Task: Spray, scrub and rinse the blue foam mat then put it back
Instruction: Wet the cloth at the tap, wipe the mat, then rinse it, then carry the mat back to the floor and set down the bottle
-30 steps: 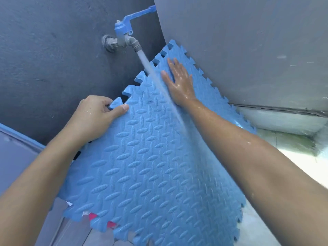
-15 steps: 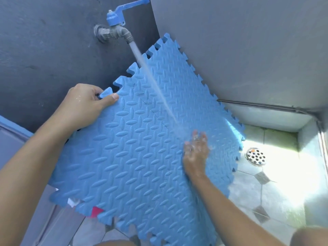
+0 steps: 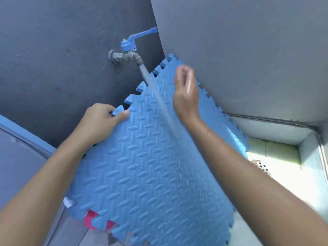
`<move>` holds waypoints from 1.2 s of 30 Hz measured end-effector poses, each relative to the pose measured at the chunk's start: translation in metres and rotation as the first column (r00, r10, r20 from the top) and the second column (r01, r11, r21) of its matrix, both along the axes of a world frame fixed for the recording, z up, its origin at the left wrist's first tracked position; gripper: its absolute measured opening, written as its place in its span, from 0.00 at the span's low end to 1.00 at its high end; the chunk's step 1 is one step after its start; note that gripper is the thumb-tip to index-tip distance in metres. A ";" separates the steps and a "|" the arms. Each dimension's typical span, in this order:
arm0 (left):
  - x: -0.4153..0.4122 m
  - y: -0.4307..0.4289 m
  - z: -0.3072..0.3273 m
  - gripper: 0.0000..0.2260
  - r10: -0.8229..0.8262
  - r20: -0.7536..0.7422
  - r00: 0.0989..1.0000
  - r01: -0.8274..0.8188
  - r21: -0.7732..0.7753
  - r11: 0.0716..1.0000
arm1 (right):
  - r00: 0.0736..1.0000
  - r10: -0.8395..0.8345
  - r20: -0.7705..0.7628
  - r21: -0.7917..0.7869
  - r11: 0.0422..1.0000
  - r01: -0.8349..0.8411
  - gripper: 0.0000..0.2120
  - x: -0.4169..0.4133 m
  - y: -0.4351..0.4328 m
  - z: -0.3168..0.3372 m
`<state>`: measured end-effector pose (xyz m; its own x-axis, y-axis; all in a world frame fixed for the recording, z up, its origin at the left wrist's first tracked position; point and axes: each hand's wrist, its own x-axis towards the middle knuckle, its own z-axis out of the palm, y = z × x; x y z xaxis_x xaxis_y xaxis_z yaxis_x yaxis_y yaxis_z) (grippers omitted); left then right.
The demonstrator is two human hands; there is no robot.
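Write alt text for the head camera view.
A person holds a blue foam mat under a running wall tap, water streaming down its face. The left hand grips an edge tab; the blurred right hand is near the top.

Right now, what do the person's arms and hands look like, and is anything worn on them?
The left forearm and right forearm are bare as far as the view shows: no sleeves, gloves, watch or bracelet. The left hand and right hand show no rings, though the right hand is blurred. Water drops glisten on the right forearm, in front of the blue foam mat.
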<state>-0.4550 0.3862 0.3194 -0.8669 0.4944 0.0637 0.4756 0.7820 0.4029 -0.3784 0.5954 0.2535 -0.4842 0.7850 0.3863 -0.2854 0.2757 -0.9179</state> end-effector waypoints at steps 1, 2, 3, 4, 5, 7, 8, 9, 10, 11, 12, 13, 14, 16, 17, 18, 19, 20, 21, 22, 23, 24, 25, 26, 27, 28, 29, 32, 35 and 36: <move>0.001 0.000 0.000 0.31 -0.002 -0.003 1.000 0.002 0.002 1.000 | 0.999 0.023 0.022 -0.057 0.998 -0.022 0.17 -0.013 0.020 0.020; 0.001 0.000 0.000 0.31 -0.005 -0.003 1.000 0.005 0.005 1.000 | 0.996 0.072 0.051 -0.093 0.993 -0.067 0.21 -0.026 0.036 0.039; 0.000 -0.001 0.000 0.31 -0.011 0.000 1.000 0.011 0.010 1.000 | 0.987 0.141 0.078 -0.125 0.984 -0.131 0.25 -0.038 0.047 0.057; -0.001 -0.001 0.000 0.30 -0.019 0.007 1.000 0.019 0.019 1.000 | 0.973 0.211 0.099 -0.140 0.971 -0.196 0.27 -0.050 0.053 0.072; -0.001 -0.001 0.000 0.30 -0.028 0.014 1.000 0.027 0.028 0.999 | 0.960 0.256 0.115 -0.123 0.962 -0.242 0.28 -0.060 0.055 0.083; -0.003 -0.002 -0.002 0.30 -0.045 0.021 0.999 0.044 0.051 0.998 | 0.948 0.284 0.141 -0.039 0.959 -0.281 0.26 -0.079 0.050 0.097; -0.004 -0.003 -0.003 0.30 -0.051 0.021 0.998 0.050 0.062 0.997 | 0.950 0.280 0.138 -0.010 0.960 -0.281 0.25 -0.087 0.047 0.100; -0.004 -0.003 -0.004 0.30 -0.059 0.019 0.998 0.058 0.068 0.996 | 0.958 0.265 0.113 -0.005 0.964 -0.266 0.25 -0.095 0.045 0.102; -0.005 -0.004 -0.004 0.29 -0.070 0.014 0.997 0.069 0.073 0.995 | 0.966 0.244 0.082 -0.004 0.970 -0.245 0.25 -0.104 0.044 0.101; -0.006 -0.004 -0.005 0.28 -0.088 0.006 0.996 0.087 0.078 0.993 | 0.972 0.232 0.048 -0.009 0.973 -0.231 0.25 -0.112 0.045 0.100; -0.007 -0.005 -0.007 0.27 -0.106 -0.003 0.994 0.106 0.083 0.991 | 0.972 0.232 0.039 -0.014 0.973 -0.232 0.25 -0.121 0.048 0.099; -0.007 -0.005 -0.008 0.25 -0.124 -0.012 0.992 0.124 0.087 0.988 | 0.968 0.244 0.061 -0.006 0.970 -0.244 0.25 -0.130 0.049 0.099; -0.007 -0.005 -0.009 0.25 -0.137 -0.018 0.990 0.138 0.092 0.986 | 0.962 0.251 0.110 0.012 0.967 -0.254 0.24 -0.137 0.049 0.099; -0.006 -0.006 -0.011 0.25 -0.159 -0.031 0.987 0.161 0.116 0.980 | 0.941 0.268 0.206 0.054 0.957 -0.284 0.21 -0.148 0.048 0.099; -0.006 -0.006 -0.012 0.25 -0.169 -0.034 0.985 0.172 0.125 0.977 | 0.928 0.290 0.235 0.064 0.948 -0.313 0.21 -0.149 0.049 0.099; -0.006 -0.006 -0.011 0.25 -0.181 -0.031 0.983 0.184 0.126 0.975 | 0.909 0.307 0.283 0.077 0.937 -0.340 0.20 -0.147 0.051 0.100; -0.004 -0.005 -0.009 0.25 -0.192 -0.022 0.981 0.193 0.126 0.973 | 0.880 0.317 0.354 0.106 0.921 -0.374 0.19 -0.142 0.055 0.101; -0.002 -0.005 -0.007 0.26 -0.195 -0.003 0.981 0.194 0.129 0.972 | 0.839 0.313 0.445 0.120 0.907 -0.403 0.18 -0.135 0.060 0.101; 0.000 -0.005 -0.005 0.25 -0.196 0.022 0.980 0.191 0.136 0.972 | 0.791 0.312 0.526 0.126 0.891 -0.435 0.19 -0.127 0.067 0.101; 0.001 -0.005 -0.003 0.25 -0.196 0.055 0.979 0.186 0.145 0.972 | 0.732 0.303 0.610 0.139 0.869 -0.475 0.22 -0.115 0.075 0.101; 0.002 -0.004 -0.001 0.24 -0.199 0.086 0.976 0.184 0.158 0.970 | 0.660 0.285 0.695 0.151 0.840 -0.521 0.22 -0.100 0.083 0.099; 0.004 -0.005 0.000 0.23 -0.208 0.111 0.972 0.187 0.172 0.967 | 0.567 0.218 0.795 0.189 0.799 -0.571 0.19 -0.084 0.093 0.094; 0.006 -0.005 0.000 0.23 -0.223 0.135 0.965 0.197 0.181 0.964 | 0.464 0.126 0.877 0.233 0.732 -0.640 0.18 -0.067 0.101 0.089; 0.009 -0.005 0.000 0.22 -0.241 0.152 0.958 0.213 0.182 0.960 | 0.383 0.024 0.923 0.270 0.669 -0.693 0.26 -0.051 0.105 0.085; 0.014 -0.005 0.001 0.22 -0.259 0.164 0.952 0.230 0.178 0.957 | 0.330 -0.051 0.942 0.286 0.636 -0.717 0.36 -0.033 0.105 0.085; 0.022 -0.005 0.005 0.20 -0.273 0.180 0.945 0.243 0.175 0.954 | 0.314 -0.126 0.941 0.320 0.634 -0.704 0.39 -0.018 0.104 0.092; 0.032 -0.004 0.013 0.19 -0.291 0.195 0.937 0.259 0.174 0.950 | 0.315 -0.207 0.926 0.372 0.630 -0.682 0.38 -0.004 0.105 0.101; 0.074 -0.004 0.048 0.13 -0.396 0.241 0.886 0.367 0.158 0.917 | 0.170 -0.399 0.901 0.404 0.631 -0.662 0.30 0.050 0.105 0.140; 0.115 -0.010 0.093 0.18 -0.451 0.285 0.846 0.429 0.140 0.893 | 0.060 -0.456 0.888 0.389 0.675 -0.627 0.17 0.122 0.092 0.195; 0.127 -0.014 0.111 0.22 -0.444 0.320 0.837 0.423 0.137 0.896 | 0.059 -0.477 0.877 0.407 0.673 -0.618 0.14 0.146 0.087 0.217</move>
